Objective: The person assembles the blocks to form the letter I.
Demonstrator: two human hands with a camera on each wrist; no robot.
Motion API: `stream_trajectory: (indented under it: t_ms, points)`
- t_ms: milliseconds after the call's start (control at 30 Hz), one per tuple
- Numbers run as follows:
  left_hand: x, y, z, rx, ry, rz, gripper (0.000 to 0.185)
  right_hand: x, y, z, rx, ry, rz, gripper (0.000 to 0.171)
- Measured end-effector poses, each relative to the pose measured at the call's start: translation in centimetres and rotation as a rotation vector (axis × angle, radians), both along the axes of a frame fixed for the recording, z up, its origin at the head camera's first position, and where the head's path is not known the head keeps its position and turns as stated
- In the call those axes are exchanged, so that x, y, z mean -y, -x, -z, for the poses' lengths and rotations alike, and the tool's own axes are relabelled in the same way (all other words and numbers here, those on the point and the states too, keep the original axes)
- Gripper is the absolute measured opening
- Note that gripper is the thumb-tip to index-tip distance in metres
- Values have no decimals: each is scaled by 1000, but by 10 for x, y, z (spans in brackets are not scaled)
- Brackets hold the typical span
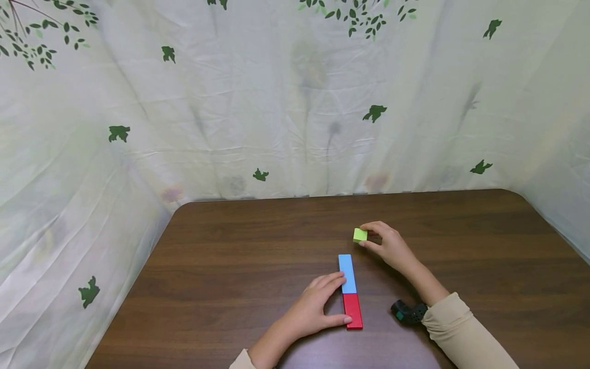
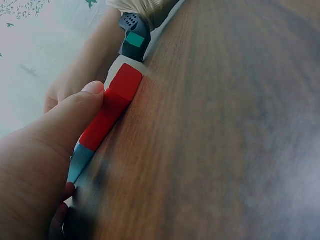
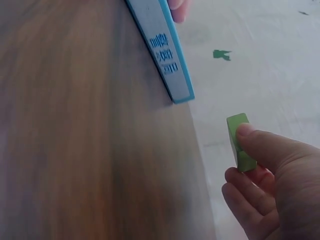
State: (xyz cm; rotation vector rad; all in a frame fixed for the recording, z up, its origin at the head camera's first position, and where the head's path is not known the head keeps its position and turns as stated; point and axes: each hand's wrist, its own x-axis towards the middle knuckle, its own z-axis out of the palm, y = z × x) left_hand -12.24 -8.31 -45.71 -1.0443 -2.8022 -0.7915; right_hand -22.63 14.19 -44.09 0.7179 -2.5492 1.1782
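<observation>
My right hand (image 1: 389, 245) pinched a small green block (image 1: 360, 234) between thumb and fingertips, held just beyond the far end of the blue block (image 1: 347, 273) and a little to its right; whether it touched the wooden surface (image 1: 484, 246) I could not tell. My left hand (image 1: 313, 307) lay against the left side of the row, fingers straight along the blue block and thumb pressed to the red block (image 1: 352, 310), the two blocks lying end to end. To do this well, I judged I should keep the row braced with that hand, hold the green block square to the blue block's end, and set it down gently so nothing slid out of line.
</observation>
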Motion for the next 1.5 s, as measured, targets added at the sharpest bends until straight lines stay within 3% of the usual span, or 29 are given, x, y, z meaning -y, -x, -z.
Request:
stream_trajectory:
  t_ms: [633, 833, 1500]
  points:
    - [0, 0, -1, -5, 0, 1, 72, 20, 5, 5, 1, -6, -67, 36]
    - [0, 1, -1, -4, 3, 10, 72, 24, 7, 9, 43, -22, -110, 35]
    - [0, 0, -1, 11, -1, 8, 71, 29, 9, 14, 130, -43, -138, 32]
